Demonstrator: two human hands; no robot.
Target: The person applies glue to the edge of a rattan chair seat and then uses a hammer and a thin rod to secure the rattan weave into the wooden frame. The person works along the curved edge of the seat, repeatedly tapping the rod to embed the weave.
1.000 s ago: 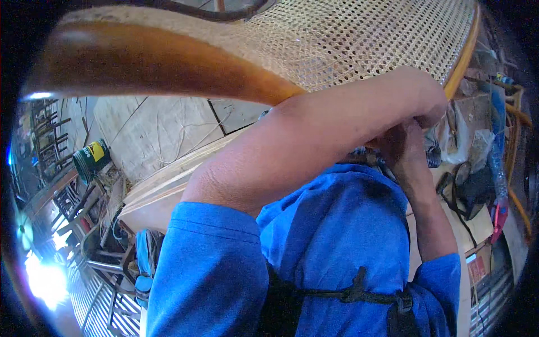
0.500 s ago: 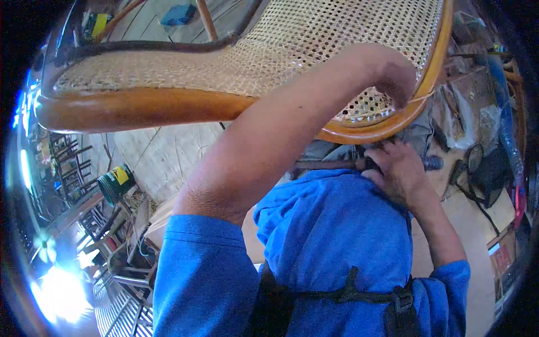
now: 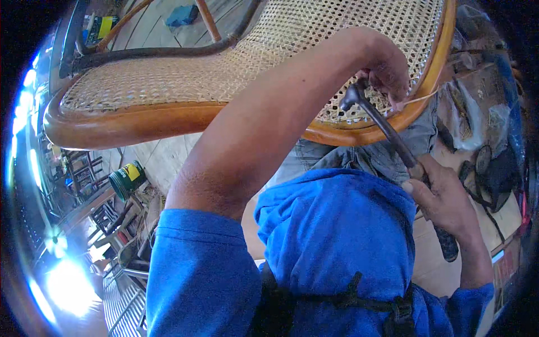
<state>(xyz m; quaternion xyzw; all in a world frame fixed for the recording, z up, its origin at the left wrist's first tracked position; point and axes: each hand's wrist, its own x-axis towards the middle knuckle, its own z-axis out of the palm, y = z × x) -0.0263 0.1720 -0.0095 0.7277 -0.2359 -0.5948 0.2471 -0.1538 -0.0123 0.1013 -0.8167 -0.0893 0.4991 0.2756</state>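
Observation:
A chair with a woven cane panel [image 3: 314, 42] and a curved brown wooden frame [image 3: 157, 121] lies across my lap. My left hand [image 3: 393, 73] bends down onto the cane by the frame's right inner edge. Its fingers are curled together at the edge; what they pinch is hidden. A thin pale cane strand [image 3: 420, 99] sticks out beside the fingertips, over the frame. My right hand [image 3: 441, 194] grips a dark hammer [image 3: 390, 132] by its handle. The hammer's head is over the cane, close to my left fingers, and its handle end hangs below my right hand.
A dark green bucket [image 3: 127, 180] with a yellow label stands on the floor at left, near stacked wooden chair frames [image 3: 84, 171]. A blue object [image 3: 182, 16] lies beyond the chair. Clear plastic bags [image 3: 469, 121] and a black bag [image 3: 499, 177] are at right.
My right hand has come up from my lap with the hammer, its head now over the cane. My left hand has shifted slightly left and away from me, staying at the frame edge.

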